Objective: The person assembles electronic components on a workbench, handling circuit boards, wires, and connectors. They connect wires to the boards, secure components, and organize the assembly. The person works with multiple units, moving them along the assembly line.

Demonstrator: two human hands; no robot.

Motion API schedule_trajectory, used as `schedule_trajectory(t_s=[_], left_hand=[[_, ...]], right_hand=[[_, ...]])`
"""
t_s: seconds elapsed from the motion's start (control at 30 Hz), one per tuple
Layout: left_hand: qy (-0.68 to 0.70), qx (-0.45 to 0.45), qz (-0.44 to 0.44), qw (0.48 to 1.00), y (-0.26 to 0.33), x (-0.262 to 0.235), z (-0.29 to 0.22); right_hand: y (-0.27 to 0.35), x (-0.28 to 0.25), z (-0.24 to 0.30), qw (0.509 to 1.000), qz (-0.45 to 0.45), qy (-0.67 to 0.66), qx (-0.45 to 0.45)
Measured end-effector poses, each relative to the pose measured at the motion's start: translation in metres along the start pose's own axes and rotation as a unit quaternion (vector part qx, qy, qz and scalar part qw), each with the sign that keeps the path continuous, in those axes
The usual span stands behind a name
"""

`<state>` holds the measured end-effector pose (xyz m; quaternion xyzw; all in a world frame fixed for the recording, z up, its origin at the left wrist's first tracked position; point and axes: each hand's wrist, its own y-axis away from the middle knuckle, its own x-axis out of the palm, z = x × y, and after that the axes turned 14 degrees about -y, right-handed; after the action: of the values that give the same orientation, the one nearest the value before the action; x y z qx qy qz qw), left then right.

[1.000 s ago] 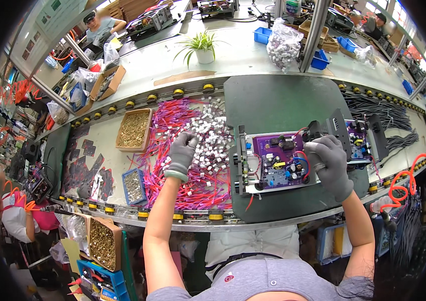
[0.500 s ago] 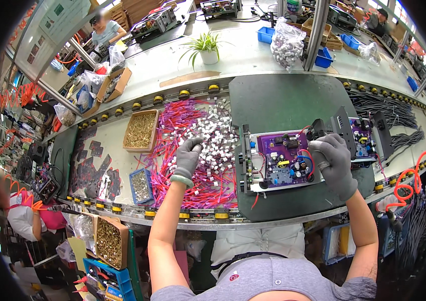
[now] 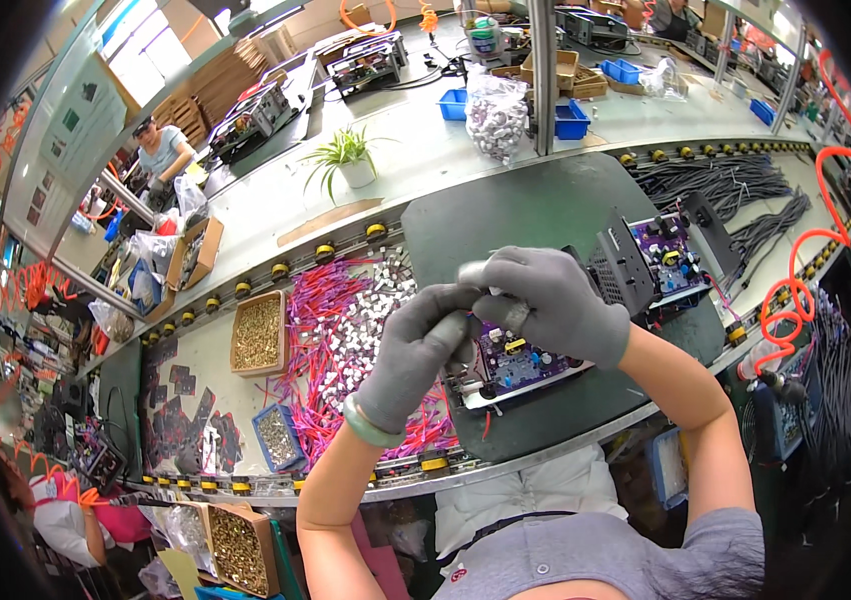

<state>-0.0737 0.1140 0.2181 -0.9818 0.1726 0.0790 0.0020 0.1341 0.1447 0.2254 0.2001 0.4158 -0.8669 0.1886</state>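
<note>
Grey-gloved left hand, right hand held together, fingers curled, grasp indiscernible, purple circuit board seen at five o'clock

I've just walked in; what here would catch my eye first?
Probably the bright pile of red and purple wires with white ends, left of the dark green mat. Next, the gray-gloved left hand and right hand, brought together above a purple circuit board. Beyond, a potted green plant stands on the pale counter.
</note>
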Motion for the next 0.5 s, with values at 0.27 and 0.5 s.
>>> schedule_trajectory(t_s=[0.27,0.5], left_hand=[[-0.249,0.152,0.048,0.955,-0.018,0.004,0.014],[0.017,0.006,-0.062,0.998,-0.022,0.013,0.007]], right_hand=[[0.007,0.002,-0.009,0.925,-0.068,-0.285,0.242],[0.035,0.000,-0.016,0.854,0.004,-0.407,0.323]])
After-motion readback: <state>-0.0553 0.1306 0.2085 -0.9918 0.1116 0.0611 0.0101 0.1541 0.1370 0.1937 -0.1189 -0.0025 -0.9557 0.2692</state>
